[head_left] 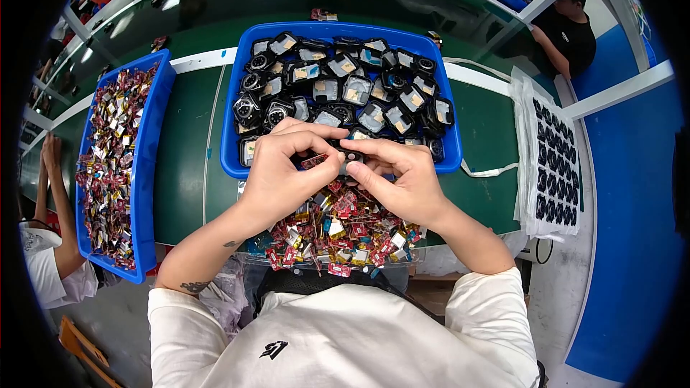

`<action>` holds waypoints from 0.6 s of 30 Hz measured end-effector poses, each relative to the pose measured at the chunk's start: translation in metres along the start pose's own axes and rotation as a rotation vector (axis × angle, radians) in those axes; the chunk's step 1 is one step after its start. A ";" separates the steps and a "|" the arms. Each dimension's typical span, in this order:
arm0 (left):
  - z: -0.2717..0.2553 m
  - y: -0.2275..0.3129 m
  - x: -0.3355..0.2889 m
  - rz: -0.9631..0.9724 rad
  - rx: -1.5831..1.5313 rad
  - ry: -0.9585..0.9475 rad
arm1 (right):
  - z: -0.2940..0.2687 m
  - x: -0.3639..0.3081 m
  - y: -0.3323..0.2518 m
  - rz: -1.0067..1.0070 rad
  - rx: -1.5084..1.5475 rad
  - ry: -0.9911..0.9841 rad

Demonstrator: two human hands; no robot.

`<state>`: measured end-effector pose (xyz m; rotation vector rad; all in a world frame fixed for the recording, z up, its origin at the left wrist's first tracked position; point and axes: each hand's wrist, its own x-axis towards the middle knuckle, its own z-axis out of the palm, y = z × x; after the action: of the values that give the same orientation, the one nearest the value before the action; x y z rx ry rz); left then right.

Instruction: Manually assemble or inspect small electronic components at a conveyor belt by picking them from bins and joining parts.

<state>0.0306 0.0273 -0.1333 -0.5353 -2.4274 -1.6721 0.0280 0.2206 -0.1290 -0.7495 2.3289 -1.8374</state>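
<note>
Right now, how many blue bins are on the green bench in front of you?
2. One blue bin of black casings sits straight ahead beyond both hands; a second, longer blue bin of small red-and-gold parts lies to its left. More blue trays show on the far bench.

Small dark part (343,152) almost swallowed between left hand (284,172) and right hand (402,179), its shape unreadable; the hands cover the blue bin's (338,29) near rim; heap of small red and gold pieces (338,233) partly under the wrists, each too tiny to make out.
</note>
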 end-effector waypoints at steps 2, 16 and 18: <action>0.001 0.000 0.000 0.009 0.005 0.014 | 0.001 0.000 0.001 0.002 -0.003 0.006; -0.003 0.005 -0.001 0.157 -0.044 0.018 | -0.007 0.001 -0.001 0.105 0.312 0.142; -0.002 0.006 -0.001 0.143 -0.069 0.009 | -0.006 0.002 -0.002 0.059 0.339 0.161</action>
<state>0.0332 0.0275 -0.1274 -0.6916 -2.2734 -1.6998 0.0250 0.2247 -0.1253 -0.5004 2.0127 -2.2565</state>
